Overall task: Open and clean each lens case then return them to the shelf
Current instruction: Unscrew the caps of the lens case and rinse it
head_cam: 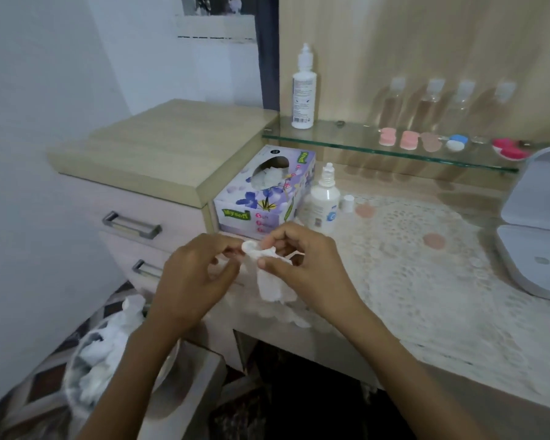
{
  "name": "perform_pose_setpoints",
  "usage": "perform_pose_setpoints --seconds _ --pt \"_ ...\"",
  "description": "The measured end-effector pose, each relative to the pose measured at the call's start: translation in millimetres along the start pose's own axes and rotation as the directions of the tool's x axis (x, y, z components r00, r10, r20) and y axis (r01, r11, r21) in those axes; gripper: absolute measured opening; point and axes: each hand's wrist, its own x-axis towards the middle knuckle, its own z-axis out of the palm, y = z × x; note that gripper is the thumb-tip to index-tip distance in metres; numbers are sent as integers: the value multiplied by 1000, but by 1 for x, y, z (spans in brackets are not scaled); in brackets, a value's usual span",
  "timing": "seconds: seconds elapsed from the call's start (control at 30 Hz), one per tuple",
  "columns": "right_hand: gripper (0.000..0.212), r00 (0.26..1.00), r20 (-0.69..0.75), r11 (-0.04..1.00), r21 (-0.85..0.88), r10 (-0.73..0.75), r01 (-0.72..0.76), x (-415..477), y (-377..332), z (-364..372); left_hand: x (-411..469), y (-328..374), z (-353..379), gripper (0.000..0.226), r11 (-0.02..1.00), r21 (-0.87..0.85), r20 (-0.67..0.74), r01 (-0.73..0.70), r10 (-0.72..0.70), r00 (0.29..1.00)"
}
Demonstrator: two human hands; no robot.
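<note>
Above the near left edge of the lace-covered desk (426, 296), the left hand (191, 281) pinches a small white round plastic lens case (249, 247) while the right hand (305, 268) grips a crumpled white tissue (272, 285) against it

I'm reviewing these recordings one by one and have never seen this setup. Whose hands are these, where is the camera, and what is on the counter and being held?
No machine here: a person works bare-handed, and the single picture comes from a camera worn on the head, looking down. The left hand pinches a small white lens case piece; the right hand grips a tissue pressed against it. On the counter stand a tissue box and a white bottle, its cap beside it, and two round pinkish discs lie on the lace mat. More lens cases sit on the glass shelf.
</note>
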Motion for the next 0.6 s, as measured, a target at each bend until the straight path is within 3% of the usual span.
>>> perform_pose_setpoints --seconds 0.23,0.43,0.6 --pt "13 970 231 993 -67 -77 95 15 -8 99 -50 -73 -62 22 974 48 -101 219 -214 972" --pt "14 919 392 989 -149 40 21 23 8 187 -102 -129 -81 15 888 103 -96 447 -439 893" --pt "24 887 414 962 -253 204 -103 31 54 255 -151 -167 -75 19 805 112 -56 582 -580 813"
